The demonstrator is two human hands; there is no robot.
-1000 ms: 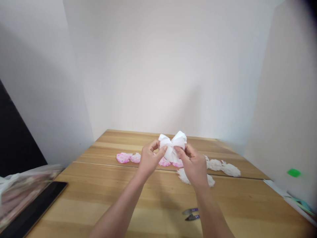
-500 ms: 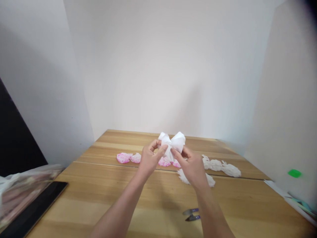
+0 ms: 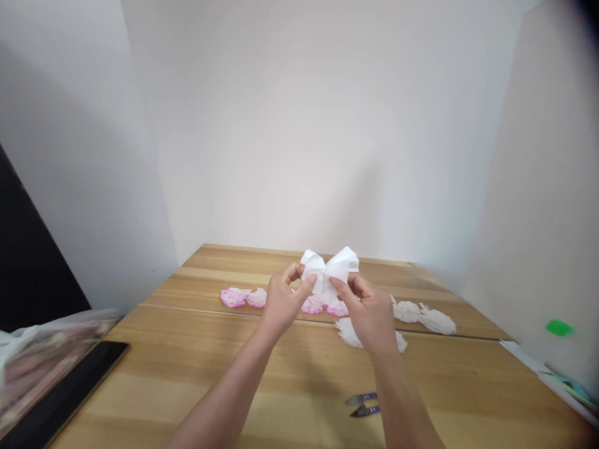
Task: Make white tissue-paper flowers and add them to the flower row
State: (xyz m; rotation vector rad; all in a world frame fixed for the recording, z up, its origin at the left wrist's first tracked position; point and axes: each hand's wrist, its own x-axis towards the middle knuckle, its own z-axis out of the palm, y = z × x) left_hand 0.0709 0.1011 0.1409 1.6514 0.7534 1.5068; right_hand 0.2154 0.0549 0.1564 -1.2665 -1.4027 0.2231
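Held up above the table is a white paper flower, with layers fanned out to both sides and gathered at the middle. My left hand pinches its left side between thumb and fingers. On the right side, my right hand grips a layer the same way. Behind and below lie pink-and-white paper flowers in a row, partly hidden by my hands. White paper flowers lie to the right, and another white paper flower sits partly behind my right wrist.
Thread snips lie by my right forearm on the wooden table. At the left edge are a black flat device and a clear plastic bag. Papers rest along the right edge, by the wall.
My right hand has moved slightly right, drawing a layer of the white paper flower outward, so it spreads wider. My left hand stays nearly still.
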